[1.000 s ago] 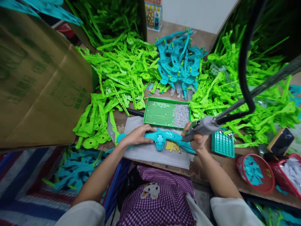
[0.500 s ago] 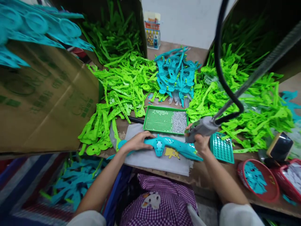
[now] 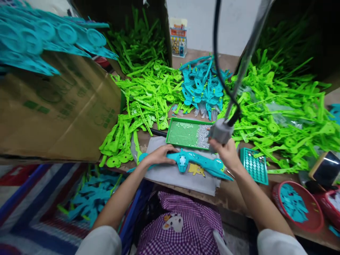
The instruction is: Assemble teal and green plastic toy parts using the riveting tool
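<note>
A turquoise winged plastic toy part (image 3: 196, 158) lies across a grey cloth (image 3: 183, 180) printed with a yellow figure. My left hand (image 3: 160, 156) grips its left wing, fingers at the back and thumb in front. My right hand (image 3: 227, 153) is wrapped around a grey electric screwdriver (image 3: 221, 131), which hangs from a rod and a black cable. The screwdriver is over the right end of a green perforated tray (image 3: 183, 132), where small silver screws (image 3: 203, 136) are heaped. Its tip is hidden from view.
Lime-green plastic parts (image 3: 148, 92) pile up left and right, with turquoise parts (image 3: 203, 83) between them. A teal screw tray (image 3: 254, 165), a red bowl (image 3: 313, 212) and a phone (image 3: 325, 168) are at right. A cardboard box (image 3: 61, 106) stands at left.
My right hand has lifted the screwdriver from the toy part's right wing and brought it back over the screw tray's right end. My left hand keeps its grip. The view has shifted slightly.
</note>
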### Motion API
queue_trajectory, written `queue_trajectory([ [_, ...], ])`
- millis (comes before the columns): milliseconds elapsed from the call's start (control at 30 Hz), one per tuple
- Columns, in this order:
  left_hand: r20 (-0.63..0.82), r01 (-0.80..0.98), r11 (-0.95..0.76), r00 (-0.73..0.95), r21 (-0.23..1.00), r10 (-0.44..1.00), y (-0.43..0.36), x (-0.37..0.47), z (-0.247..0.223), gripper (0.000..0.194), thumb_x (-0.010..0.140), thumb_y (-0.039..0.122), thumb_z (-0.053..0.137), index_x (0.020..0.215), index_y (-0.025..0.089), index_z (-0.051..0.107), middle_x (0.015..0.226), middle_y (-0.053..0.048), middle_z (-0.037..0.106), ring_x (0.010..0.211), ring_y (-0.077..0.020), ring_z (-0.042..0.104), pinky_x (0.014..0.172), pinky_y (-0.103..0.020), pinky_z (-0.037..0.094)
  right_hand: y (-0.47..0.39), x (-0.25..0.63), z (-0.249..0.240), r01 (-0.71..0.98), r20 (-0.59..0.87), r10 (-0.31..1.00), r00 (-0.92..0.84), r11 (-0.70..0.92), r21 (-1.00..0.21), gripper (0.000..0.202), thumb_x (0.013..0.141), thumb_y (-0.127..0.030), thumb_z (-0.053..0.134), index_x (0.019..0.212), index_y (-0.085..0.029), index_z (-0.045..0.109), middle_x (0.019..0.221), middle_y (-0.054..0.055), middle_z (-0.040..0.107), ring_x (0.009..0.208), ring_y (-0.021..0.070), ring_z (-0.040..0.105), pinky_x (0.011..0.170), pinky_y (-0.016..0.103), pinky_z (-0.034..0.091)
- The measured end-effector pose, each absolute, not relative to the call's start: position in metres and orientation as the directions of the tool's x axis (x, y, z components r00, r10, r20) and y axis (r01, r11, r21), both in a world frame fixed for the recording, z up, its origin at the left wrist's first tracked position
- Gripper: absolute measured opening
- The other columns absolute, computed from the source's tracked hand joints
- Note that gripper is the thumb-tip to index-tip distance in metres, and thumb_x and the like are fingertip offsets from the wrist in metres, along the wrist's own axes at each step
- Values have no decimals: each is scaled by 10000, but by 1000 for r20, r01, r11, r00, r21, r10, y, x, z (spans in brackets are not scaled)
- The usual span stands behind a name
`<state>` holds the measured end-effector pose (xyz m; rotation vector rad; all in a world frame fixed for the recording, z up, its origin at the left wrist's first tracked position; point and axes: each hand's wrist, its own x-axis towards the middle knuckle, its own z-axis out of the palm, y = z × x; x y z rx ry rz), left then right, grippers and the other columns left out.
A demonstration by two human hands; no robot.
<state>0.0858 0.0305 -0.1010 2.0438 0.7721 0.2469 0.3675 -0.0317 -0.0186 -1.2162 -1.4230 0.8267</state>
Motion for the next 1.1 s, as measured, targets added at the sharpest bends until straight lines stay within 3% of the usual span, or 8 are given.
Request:
queue_trajectory([
  [167,66,308,-369,684,877,727,12,91,-79,700,696,512,756,1307,256,527,1190,-99,570,1097,-257,547,952,-439,444,-53,341,-8,331,254,955,-153,292,-897,253,855,-406,599,985,-190,607,829,22,615,749,159,556,677,302,461],
  [300,371,-57,-415,569,908,734,-5,115,-34,1005,593,674,731,1442,299,344,1402,-118,441,1296,-321,423,1086,-475,350,-57,313,1,320,328,941,-88,338,-885,332,861,-427,595,1111,-208,585,911,40,630,815,181,576,732,325,479],
  [400,492,-180,-465,452,867,744,-9,138,3,817,684,638,696,1361,266,432,1331,-115,523,1236,-283,501,1039,-416,424,-58,292,6,303,377,922,-94,387,-871,431,880,-418,574,1262,-230,509,1098,72,606,987,203,568,862,364,480],
  [567,560,-113,-550,78,827,825,4,147,30,477,791,432,707,1169,245,483,1081,-47,645,956,-178,655,842,-308,530,-57,298,19,369,365,911,-191,411,-834,512,871,-443,586,1333,-250,483,1213,82,559,1094,204,551,932,375,470],
  [767,524,46,-525,-176,850,833,30,137,13,511,674,339,813,1018,224,453,880,40,608,798,-110,635,749,-248,508,-42,318,49,151,439,886,149,418,-896,289,923,-391,510,1123,-228,638,1028,36,656,907,133,614,836,298,507],
  [867,509,101,-501,-260,860,821,36,139,2,572,609,362,839,974,200,430,888,37,579,808,-97,600,789,-247,492,-47,338,42,73,413,896,161,407,-911,266,905,-375,538,1087,-225,662,1026,31,672,889,123,626,811,276,512],
  [967,544,118,-535,-289,837,787,42,136,-3,621,549,337,853,951,181,406,921,22,555,819,-101,590,829,-271,496,-79,381,3,144,283,942,180,260,-955,244,874,-378,583,1025,-220,693,978,33,689,876,141,632,793,284,509],
  [1100,623,157,-605,-274,781,733,52,128,-4,628,548,250,826,977,186,372,943,17,540,808,-108,595,827,-305,512,-148,437,-71,184,-121,924,363,-198,-963,355,875,-483,536,936,-172,697,722,27,662,616,142,600,582,260,484],
])
